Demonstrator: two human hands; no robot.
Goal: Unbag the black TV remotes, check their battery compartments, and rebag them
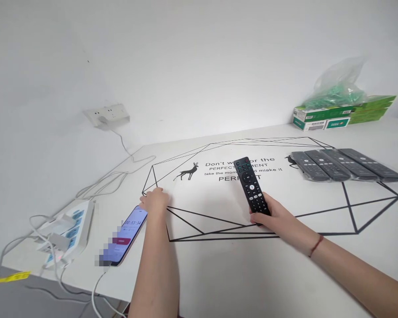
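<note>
A black remote control (251, 183) is held by its lower end in my right hand (268, 214), tilted with its buttons facing me, over the printed lettering on the white table. My left hand (154, 199) rests at the top end of a phone (129, 236) with a lit screen; its fingers are curled, and whether anything is between them is hidden. To the right, several wrapped remotes (345, 165) lie side by side on the table.
At the left edge sits a power strip (82, 229) with plugs and loose white cables. Green and white boxes (338, 115) under a clear plastic bag (340, 84) stand at the back right. A socket (108, 115) is on the wall.
</note>
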